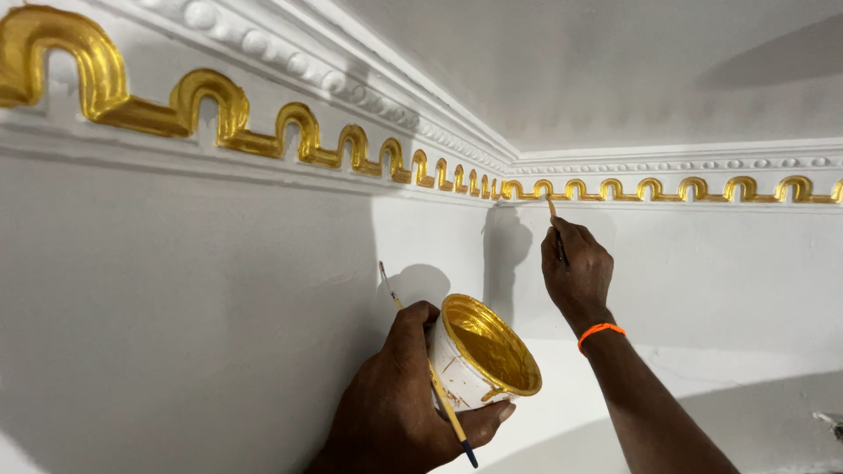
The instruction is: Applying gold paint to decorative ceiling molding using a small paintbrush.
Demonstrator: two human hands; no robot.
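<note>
My left hand point(399, 399) grips a small white cup of gold paint point(483, 351), tilted toward me, and also holds a thin spare brush point(430, 373) against the cup's side. My right hand point(575, 272) is raised to the wall and holds a fine paintbrush point(554, 221) whose tip touches the gold wave-shaped moulding point(544, 189) just right of the room corner. An orange band point(600, 331) circles my right wrist.
The gold wave pattern point(211, 110) runs along a white cornice on both walls, under a beaded white trim point(290, 61) and the ceiling. Plain white wall point(176, 307) lies below. A white ledge point(746, 412) curves at lower right.
</note>
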